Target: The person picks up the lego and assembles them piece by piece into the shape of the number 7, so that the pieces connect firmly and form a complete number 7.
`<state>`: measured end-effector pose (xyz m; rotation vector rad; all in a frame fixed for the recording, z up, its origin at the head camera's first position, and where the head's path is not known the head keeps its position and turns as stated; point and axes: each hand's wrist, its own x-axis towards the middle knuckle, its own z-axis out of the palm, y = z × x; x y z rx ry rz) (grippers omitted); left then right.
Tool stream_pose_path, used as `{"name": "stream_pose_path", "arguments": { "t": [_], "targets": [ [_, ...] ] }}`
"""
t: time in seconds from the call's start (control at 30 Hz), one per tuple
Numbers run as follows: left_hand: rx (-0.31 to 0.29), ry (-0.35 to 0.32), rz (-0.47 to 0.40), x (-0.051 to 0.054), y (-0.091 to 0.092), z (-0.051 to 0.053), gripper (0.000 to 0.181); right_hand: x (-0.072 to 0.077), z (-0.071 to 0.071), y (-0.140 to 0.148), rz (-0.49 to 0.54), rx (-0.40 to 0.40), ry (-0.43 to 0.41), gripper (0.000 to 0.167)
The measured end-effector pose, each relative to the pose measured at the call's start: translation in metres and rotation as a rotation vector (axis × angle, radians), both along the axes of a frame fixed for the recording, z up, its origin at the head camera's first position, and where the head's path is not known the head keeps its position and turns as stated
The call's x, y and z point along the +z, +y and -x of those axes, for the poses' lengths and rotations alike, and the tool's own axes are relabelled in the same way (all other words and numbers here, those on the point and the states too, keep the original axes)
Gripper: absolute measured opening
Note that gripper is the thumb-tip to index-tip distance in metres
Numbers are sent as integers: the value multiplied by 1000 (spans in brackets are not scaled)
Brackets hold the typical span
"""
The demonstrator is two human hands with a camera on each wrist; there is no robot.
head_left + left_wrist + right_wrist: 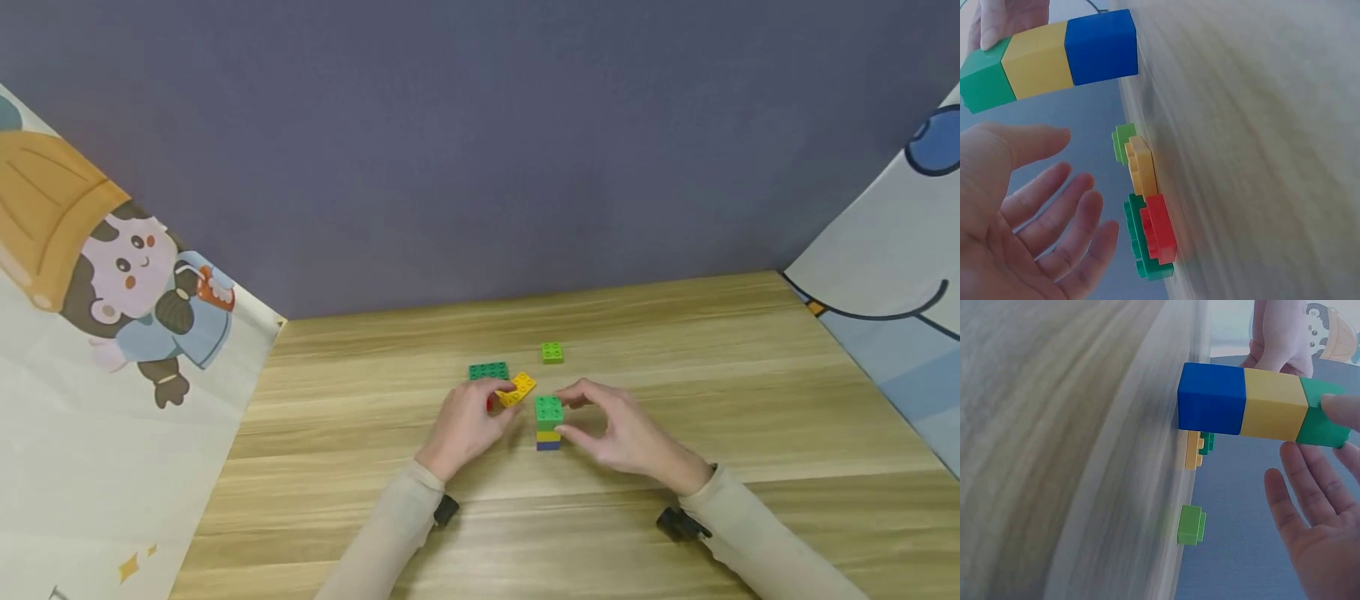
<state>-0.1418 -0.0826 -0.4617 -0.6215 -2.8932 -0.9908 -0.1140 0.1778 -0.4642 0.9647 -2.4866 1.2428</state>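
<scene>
Stack of three toy bricks (548, 423) stands upright on the tabletop (712, 358): blue brick (1212, 399) at the bottom, yellow brick (1274, 405) mid, green brick (1315, 428) on top. Likely light, stiff plastic, not fragile; smooth sides may slip a bit, joints could pop if twisted. Best hold: flat opposite faces, low down to keep all three together. Right hand (626, 429) pinches the green brick, thumb on the near side, forearm angled in from the right. Left hand (467, 427) holds nothing, fingers loosely bent, near the flat yellow piece (521, 387).
</scene>
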Motion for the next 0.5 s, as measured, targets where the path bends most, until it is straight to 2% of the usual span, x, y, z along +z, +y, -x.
{"name": "stream_pose_path", "arguments": {
  "t": [0.17, 0.5],
  "targets": [
    [24, -25, -1, -2, 3, 7, 34, -1, 0, 1, 0, -5, -11, 42],
    [27, -48, 7, -7, 8, 16, 34, -4, -1, 0, 17, 1, 1, 44]
  ]
}}
